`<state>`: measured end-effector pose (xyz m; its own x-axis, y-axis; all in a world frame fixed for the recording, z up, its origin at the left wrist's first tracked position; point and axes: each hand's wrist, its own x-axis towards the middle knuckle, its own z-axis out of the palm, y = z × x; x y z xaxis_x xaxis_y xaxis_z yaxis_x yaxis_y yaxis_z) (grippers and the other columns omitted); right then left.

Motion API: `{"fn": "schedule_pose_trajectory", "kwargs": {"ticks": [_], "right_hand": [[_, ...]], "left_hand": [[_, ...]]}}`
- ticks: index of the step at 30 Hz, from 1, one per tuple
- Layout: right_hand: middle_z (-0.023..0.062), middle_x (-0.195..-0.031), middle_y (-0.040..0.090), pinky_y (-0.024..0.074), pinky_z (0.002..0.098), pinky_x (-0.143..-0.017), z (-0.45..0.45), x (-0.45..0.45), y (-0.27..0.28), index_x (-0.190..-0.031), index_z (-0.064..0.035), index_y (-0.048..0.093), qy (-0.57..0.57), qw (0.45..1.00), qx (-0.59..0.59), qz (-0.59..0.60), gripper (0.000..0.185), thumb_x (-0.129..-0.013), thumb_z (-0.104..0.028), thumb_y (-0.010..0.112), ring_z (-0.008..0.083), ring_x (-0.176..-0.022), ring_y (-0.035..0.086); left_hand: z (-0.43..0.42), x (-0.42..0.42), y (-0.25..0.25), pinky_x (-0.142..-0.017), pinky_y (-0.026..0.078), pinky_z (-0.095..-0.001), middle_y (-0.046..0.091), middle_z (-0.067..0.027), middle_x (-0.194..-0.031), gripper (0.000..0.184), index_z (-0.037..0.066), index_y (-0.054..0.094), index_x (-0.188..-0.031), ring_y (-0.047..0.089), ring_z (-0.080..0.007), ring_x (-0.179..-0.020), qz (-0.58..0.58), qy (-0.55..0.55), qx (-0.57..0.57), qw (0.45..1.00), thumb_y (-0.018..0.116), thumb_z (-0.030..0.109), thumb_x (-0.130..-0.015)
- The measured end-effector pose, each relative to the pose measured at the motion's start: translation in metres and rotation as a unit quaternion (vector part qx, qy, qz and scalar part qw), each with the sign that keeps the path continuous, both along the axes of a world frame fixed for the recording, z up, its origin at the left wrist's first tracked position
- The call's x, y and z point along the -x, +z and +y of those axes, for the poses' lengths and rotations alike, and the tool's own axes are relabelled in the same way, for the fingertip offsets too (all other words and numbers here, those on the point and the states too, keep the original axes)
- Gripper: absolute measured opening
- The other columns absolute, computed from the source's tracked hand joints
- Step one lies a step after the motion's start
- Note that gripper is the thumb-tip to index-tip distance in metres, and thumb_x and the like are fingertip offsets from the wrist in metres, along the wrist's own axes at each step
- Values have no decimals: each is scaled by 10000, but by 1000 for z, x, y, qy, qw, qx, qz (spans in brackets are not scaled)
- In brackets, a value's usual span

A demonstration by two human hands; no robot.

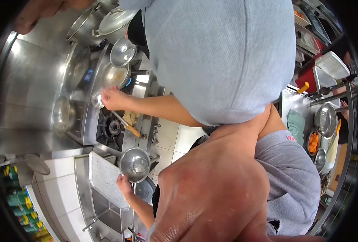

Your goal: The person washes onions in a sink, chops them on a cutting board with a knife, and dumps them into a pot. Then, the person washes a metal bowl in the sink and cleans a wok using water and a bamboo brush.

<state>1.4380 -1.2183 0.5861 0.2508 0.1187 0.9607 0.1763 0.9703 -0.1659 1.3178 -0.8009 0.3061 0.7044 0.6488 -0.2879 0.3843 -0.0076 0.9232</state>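
Note:
My left hand [124, 184] grips the rim of a round metal bowl [135, 164], its thumb on the edge, beside the sink. Above the stove, my right hand [116, 99] is closed at a small shiny round metal vessel [97, 99]. A wooden handle [133, 130] slants out below that hand, beside a beige cloth [131, 117]; I cannot tell whether the hand holds it. What seems to be another person's hand [211, 189] fills the lower middle, very close to the lens. Blue-grey cloth [219, 56] covers the top middle.
An unlit burner [113, 128] lies below my right hand. Beyond it, a pan [116, 76] sits over a blue flame, near a metal bowl [123, 52] and a large pot [115, 21]. A white tray [106, 177] leans over the sink [108, 211]. Orange food [314, 142] stands on the right counter.

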Motion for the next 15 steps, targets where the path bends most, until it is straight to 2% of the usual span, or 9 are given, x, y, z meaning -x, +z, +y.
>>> {"fn": "schedule_pose_trajectory", "kwargs": {"ticks": [3,5,7,8,9,11,12,13,15], "right_hand": [[227,-901,677,557,361,-580,-4,18,2,-1171,157,564,81,995,-35,43,813,-816,-570,648,336,-730,683],[242,-907,673,557,362,-587,-10,20,1,-1176,159,560,140,988,-36,51,806,-821,-559,649,342,-741,684],[275,-923,664,566,379,-610,-16,19,-3,-1176,175,550,84,994,-70,4,804,-829,-543,649,368,-765,683],[285,-928,661,569,385,-618,-22,20,-4,-1176,180,546,70,994,-82,-11,803,-831,-538,649,377,-773,683],[284,-928,661,567,384,-616,-32,20,-6,-1171,177,547,60,995,-78,-29,793,-835,-534,645,374,-771,682],[281,-927,659,565,382,-612,-59,16,-5,-1160,172,548,60,995,-60,-53,772,-841,-525,637,369,-765,680],[279,-926,659,564,382,-610,-74,13,-4,-1155,170,549,62,995,-50,-62,762,-844,-520,633,367,-763,679],[278,-926,658,562,381,-609,-89,9,-3,-1150,168,550,61,995,-40,-71,751,-848,-516,629,364,-760,678],[275,-925,657,560,379,-605,-114,1,0,-1139,163,551,64,994,-23,-86,731,-854,-507,621,359,-755,675]], "left_hand": [[24,59,-46,-474,325,-267,445,34,-595,254,99,429,-622,392,-64,-527,24,-6,16,1000,600,6,-786],[10,85,-52,-445,308,-266,422,40,-564,280,119,412,-612,373,-64,-489,12,12,8,1000,600,12,-789],[-33,98,-35,-415,271,-269,398,52,-552,290,127,406,-606,346,-57,-470,76,41,-9,996,603,19,-790],[-40,107,-46,-399,249,-265,377,65,-542,304,132,395,-600,327,-49,-457,61,62,-22,996,601,18,-792],[-63,108,-33,-413,268,-269,376,62,-552,307,130,394,-593,335,-55,-471,94,72,30,993,598,11,-790],[-45,135,-101,-429,310,-276,405,53,-566,298,124,399,-596,384,-66,-490,27,35,-23,999,586,3,-794],[-61,134,-99,-470,385,-276,426,48,-590,243,102,449,-612,425,-84,-519,60,35,2,998,588,16,-791],[-71,136,-112,-470,385,-276,426,48,-590,243,102,449,-612,425,-84,-519,55,37,4,998,588,16,-791],[-100,129,-129,-507,457,-284,438,40,-610,166,76,506,-651,440,-103,-526,93,55,41,993,589,38,-790]]}}
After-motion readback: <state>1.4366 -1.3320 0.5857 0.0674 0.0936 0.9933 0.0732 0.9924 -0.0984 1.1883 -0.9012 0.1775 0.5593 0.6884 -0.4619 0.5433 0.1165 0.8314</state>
